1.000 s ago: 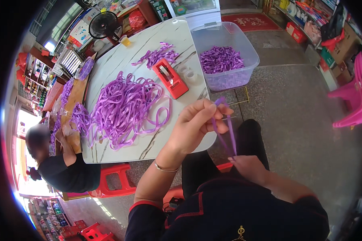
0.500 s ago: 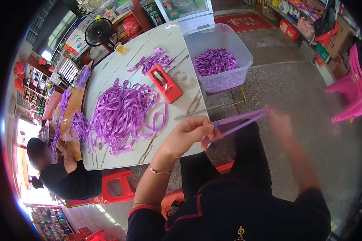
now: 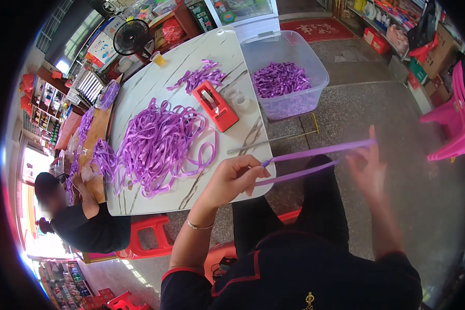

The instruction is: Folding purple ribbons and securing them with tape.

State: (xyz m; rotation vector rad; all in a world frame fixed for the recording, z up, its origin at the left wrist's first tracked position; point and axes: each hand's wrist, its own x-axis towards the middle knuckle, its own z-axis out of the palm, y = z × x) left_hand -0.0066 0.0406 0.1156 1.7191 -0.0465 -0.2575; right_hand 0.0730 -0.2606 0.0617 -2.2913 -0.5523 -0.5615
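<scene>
A loop of purple ribbon (image 3: 320,150) stretches between my two hands over my lap and the table's near right corner. My left hand (image 3: 236,178) pinches its left end, where a small darker purple piece shows at the fingertips. At the other end my right hand (image 3: 368,168), a little smeared by motion, holds the loop with one finger raised and the ribbon running round the fingers. On the white marble-patterned table, left of my left hand, lies a big tangled heap of purple ribbon loops (image 3: 157,144). Beyond it is a smaller bunch of purple ribbons (image 3: 204,75).
A red tape dispenser (image 3: 215,106), clear tape rolls (image 3: 237,98) and a metal rod (image 3: 253,144) lie on the table (image 3: 232,46). A clear plastic bin (image 3: 315,85) of folded purple ribbons stands beyond my hands. At left a person (image 3: 88,217) handles ribbons. Pink chairs (image 3: 454,119) stand right.
My right hand has moved right and opened its fingers somewhat, drawing the ribbon into a longer, wider loop. My left hand has shifted slightly left and down, still pinching its end.
</scene>
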